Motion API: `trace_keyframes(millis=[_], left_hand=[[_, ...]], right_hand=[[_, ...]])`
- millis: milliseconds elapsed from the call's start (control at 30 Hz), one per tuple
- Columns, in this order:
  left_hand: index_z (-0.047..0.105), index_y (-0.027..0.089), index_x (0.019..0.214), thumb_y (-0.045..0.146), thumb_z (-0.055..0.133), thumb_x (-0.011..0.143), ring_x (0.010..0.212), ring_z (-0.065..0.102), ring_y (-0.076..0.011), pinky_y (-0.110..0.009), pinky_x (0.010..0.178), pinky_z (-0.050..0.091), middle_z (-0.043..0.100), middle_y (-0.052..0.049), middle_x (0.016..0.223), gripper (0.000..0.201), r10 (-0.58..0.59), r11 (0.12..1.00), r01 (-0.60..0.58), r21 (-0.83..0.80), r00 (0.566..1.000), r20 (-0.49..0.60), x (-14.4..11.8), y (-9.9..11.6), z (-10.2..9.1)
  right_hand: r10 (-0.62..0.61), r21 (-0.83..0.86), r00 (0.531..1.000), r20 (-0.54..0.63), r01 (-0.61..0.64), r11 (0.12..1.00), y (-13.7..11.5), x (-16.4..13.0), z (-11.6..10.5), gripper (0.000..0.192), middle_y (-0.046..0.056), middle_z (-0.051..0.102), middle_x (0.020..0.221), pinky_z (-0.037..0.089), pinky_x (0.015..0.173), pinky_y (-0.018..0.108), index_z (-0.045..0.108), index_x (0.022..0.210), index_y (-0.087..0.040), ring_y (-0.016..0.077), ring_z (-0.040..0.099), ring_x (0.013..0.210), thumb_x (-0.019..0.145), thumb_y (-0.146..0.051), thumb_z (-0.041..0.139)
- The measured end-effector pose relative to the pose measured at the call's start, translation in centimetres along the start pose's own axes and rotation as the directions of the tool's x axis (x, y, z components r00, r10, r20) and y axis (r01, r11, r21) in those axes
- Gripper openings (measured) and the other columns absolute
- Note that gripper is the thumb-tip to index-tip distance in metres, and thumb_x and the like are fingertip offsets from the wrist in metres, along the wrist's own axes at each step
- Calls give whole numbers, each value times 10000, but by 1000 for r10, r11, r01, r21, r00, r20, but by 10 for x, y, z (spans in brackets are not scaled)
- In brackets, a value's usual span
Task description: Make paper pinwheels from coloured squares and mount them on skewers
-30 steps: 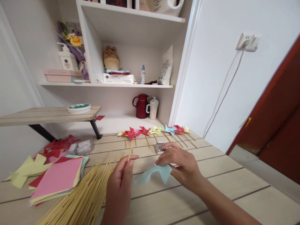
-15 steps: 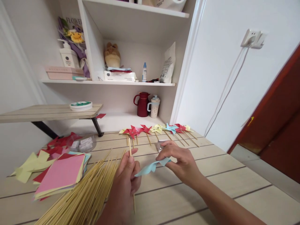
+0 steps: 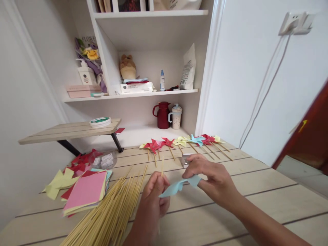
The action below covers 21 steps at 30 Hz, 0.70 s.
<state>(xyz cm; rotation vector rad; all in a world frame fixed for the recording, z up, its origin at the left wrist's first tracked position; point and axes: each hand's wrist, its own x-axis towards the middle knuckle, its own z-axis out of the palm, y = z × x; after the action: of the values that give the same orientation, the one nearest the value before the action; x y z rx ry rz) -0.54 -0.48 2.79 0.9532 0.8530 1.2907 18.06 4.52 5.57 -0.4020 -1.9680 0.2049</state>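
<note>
Pinching thin stick (image 3: 162,165) in left grip (image 3: 155,194), blue paper (image 3: 178,186) in right grip (image 3: 214,176) at three o'clock from stick.

I see blue paper (image 3: 175,188) flatter than second ago, its tip now overlapping left hand (image 3: 153,194), just right of stick (image 3: 162,165); left fingers curled in more

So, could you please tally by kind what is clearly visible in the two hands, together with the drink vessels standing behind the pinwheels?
Wooden stick, in the left hand: 1
Light-blue pinwheel paper, in the right hand: 1
Dark red jug: 1
Lidded cup with handle: 1
Total: 4
</note>
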Motion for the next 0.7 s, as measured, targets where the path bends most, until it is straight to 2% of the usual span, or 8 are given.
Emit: trace_keyframes(millis=[200,333,500,700], left_hand=[[460,203,746,557,520,904,451,140,-57,-196,426,92,250,101,518,392,51,988,-65,140,994,101,-3,-7,4],[478,204,751,565,528,893,465,128,-62,-205,443,84,251,100,518,391,41,983,-56,174,995,86,-6,-5,7],[520,198,739,524,628,837,470,151,-57,-199,449,113,284,93,517,357,-8,982,-10,189,995,96,-7,-5,8],[584,196,755,477,637,831,441,160,-55,-214,440,108,254,95,495,296,53,977,-81,198,988,145,-3,-9,7]], right_hand=[[-76,-32,997,-2,76,997,-9,3,-4,153,-9,730,743,496,917,406,672,884,-224,129,655,626,900,-102,582],[-108,-53,994,-5,108,993,-12,2,-7,195,-2,742,793,484,939,406,679,910,-229,133,676,670,892,-77,559],[-157,-92,988,5,157,983,-12,3,-8,245,-1,749,805,476,935,405,682,941,-231,128,676,662,888,-51,524],[-188,-119,982,-16,185,976,-11,2,-7,217,1,753,799,475,915,398,674,956,-235,131,682,658,907,-83,528]])
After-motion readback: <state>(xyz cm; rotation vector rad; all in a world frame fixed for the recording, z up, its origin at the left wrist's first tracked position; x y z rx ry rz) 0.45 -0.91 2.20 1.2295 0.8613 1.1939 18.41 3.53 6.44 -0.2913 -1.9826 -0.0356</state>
